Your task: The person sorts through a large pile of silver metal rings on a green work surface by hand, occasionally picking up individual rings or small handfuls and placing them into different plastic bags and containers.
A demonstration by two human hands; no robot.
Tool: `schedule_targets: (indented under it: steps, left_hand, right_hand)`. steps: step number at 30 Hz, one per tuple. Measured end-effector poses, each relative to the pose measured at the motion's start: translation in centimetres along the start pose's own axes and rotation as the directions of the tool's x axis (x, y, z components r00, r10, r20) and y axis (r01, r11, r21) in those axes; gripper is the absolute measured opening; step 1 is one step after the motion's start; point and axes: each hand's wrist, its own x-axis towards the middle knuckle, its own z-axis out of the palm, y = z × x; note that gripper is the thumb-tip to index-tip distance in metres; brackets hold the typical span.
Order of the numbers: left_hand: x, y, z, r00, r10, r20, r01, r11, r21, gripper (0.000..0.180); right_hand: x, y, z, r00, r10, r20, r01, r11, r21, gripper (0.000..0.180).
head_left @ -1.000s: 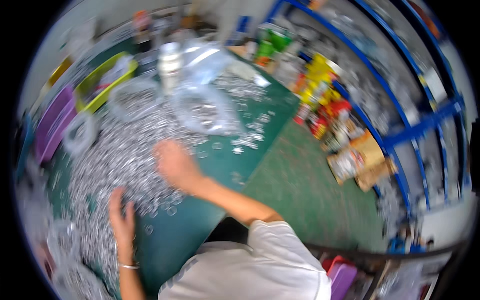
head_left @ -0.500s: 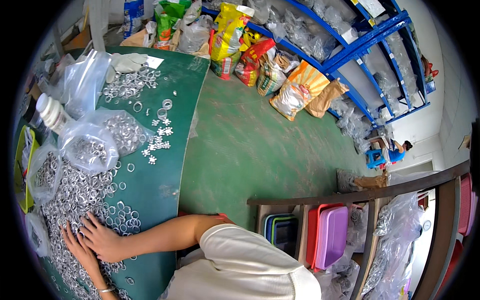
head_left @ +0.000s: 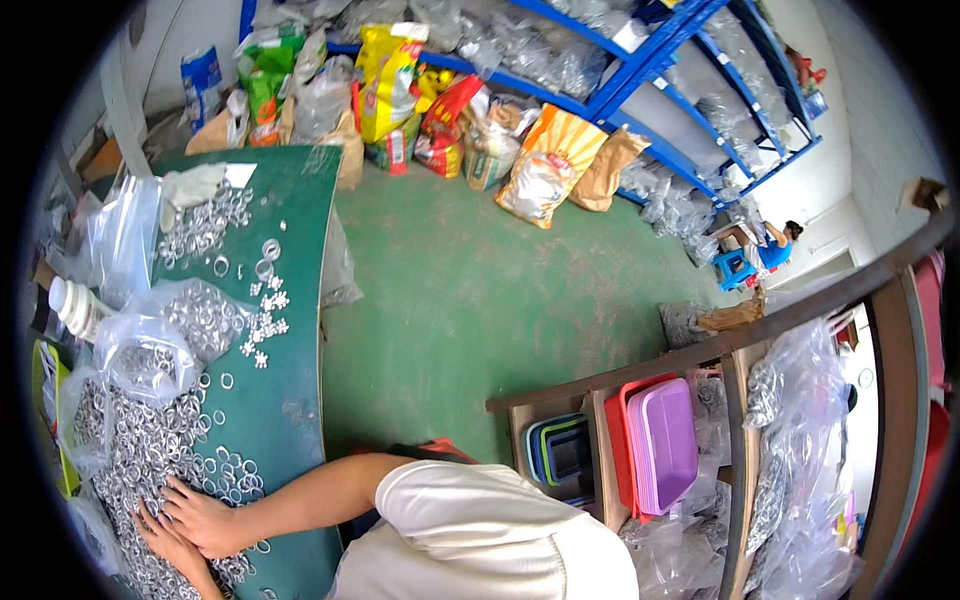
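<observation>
Biggest thing first: a green floor (head_left: 470,300) is seen through the middle, with blue shelving (head_left: 680,70) at the far right, packed with clear bags. A green counter (head_left: 290,400) runs down the left side. A wooden rack (head_left: 720,370) is set at the near right, with stacked plastic bins (head_left: 665,440) in it. Coloured sacks (head_left: 545,165) are piled on the floor at the far end. Another person (head_left: 775,245) is seated far off on the right, well apart from all this.

On the counter, a heap of metal rings (head_left: 130,450) is spread over the near left part. A clear bag of rings (head_left: 165,335) is slumped just beyond it. Both hands are laid on the heap, one over the other. The right hand (head_left: 205,520) is pressed flat with its fingers spread, and the left hand (head_left: 165,545) is tucked just under it. Nothing looks gripped by either.

It reads as the rings being spread or raked about by hand. Any gathering from here would call for the fingers to be curled around a bunch.

The far side is crowded by the bag and a white bottle (head_left: 75,305). Loose rings and small white star-shaped pieces (head_left: 265,325) are scattered toward the counter's right edge, where they could easily get swept off.
</observation>
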Motion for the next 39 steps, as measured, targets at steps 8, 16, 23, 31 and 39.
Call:
schedule_targets:
  steps: [8, 16, 23, 31, 39]
  left_hand:
    - [0.7, -0.3, 1.9, 0.998, -0.062, -0.019, 0.064, 0.992, 0.107, 0.045]
    - [1.7, 0.6, 3.5, 0.997, -0.074, 0.022, 0.07, 0.983, 0.173, 0.045]
    - [1.6, 1.4, 3.2, 0.998, -0.039, 0.057, 0.028, 0.985, 0.17, 0.047]
    - [-2.8, 1.5, -3.6, 0.978, 0.207, 0.02, -0.204, 0.973, -0.105, 0.049]
    - [-10.2, 10.8, -10.6, 0.984, -0.093, 0.15, 0.11, 0.987, -0.114, 0.043]
  right_hand:
    - [-0.2, 1.6, 1.3, 0.999, -0.024, -0.027, 0.025, 0.998, 0.057, 0.05]
    - [-0.3, 3.2, 1.8, 0.995, -0.058, -0.078, 0.059, 0.998, 0.012, 0.047]
    - [-1.4, 3.8, 0.6, 0.993, -0.061, -0.101, 0.055, 0.997, -0.061, 0.045]
    - [0.6, 0.3, -1.1, 0.997, 0.08, -0.003, -0.08, 0.997, 0.014, 0.03]
    - [0.8, 3.4, -4.6, 0.972, -0.148, 0.18, 0.161, 0.985, -0.056, 0.017]
